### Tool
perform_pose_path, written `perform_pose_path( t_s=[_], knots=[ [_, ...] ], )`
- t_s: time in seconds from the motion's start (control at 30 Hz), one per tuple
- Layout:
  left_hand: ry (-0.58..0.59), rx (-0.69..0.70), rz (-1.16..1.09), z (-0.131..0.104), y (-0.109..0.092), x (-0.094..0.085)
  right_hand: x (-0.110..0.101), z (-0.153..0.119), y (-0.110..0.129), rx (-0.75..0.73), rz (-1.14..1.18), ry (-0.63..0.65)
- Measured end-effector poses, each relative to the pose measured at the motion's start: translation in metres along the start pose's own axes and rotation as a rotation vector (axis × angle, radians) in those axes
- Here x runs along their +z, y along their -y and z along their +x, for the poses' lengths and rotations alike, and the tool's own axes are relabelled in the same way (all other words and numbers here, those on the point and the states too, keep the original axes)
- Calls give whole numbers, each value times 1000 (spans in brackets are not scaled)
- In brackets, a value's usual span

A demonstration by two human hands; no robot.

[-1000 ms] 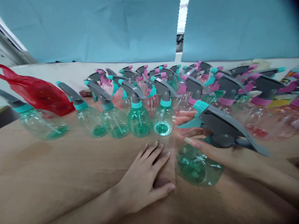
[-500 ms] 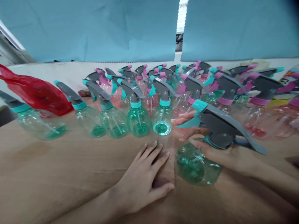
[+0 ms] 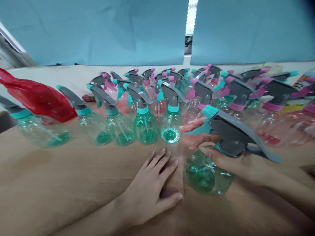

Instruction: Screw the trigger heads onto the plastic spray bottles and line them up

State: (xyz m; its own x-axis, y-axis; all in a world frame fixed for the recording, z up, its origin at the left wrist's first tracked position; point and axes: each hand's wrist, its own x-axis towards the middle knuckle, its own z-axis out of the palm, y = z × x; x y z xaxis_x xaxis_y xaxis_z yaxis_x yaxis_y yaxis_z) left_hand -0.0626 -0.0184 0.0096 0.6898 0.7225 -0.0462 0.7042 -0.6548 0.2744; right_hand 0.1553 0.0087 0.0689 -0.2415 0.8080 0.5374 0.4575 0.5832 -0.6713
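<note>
A green spray bottle (image 3: 208,175) with a grey head and turquoise nozzle is in my right hand (image 3: 227,163). The thumb lies at the bottle's neck, and the other fingers reach out behind the turquoise trigger. The bottle tilts, with its nozzle towards the left. My left hand (image 3: 152,183) lies palm down on the wooden table (image 3: 61,190), fingers spread, holding nothing. Just beyond its fingertips stand a clear green spray bottle (image 3: 171,123) and a darker green spray bottle (image 3: 146,127). The bottle's head hides part of my right hand.
More green spray bottles (image 3: 120,127) stand in a row to the left. Pink spray bottles (image 3: 272,123) crowd the back and right. A red plastic bag (image 3: 46,98) lies at the far left. Behind the table hangs a blue sheet (image 3: 110,32).
</note>
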Motion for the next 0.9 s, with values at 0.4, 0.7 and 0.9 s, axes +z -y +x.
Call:
perform_pose_path(
  t_s=[0.4, 0.7, 0.9],
  knots=[
    [-38, 31, -29, 0, 2, 2, 2, -7, -7, 1, 89, 31],
    [-42, 28, -31, -1, 2, 3, -3, -10, -12, 159, 43, 159],
    [-38, 23, -13, -1, 2, 4, -7, -10, -16, 135, 33, 150]
  ],
)
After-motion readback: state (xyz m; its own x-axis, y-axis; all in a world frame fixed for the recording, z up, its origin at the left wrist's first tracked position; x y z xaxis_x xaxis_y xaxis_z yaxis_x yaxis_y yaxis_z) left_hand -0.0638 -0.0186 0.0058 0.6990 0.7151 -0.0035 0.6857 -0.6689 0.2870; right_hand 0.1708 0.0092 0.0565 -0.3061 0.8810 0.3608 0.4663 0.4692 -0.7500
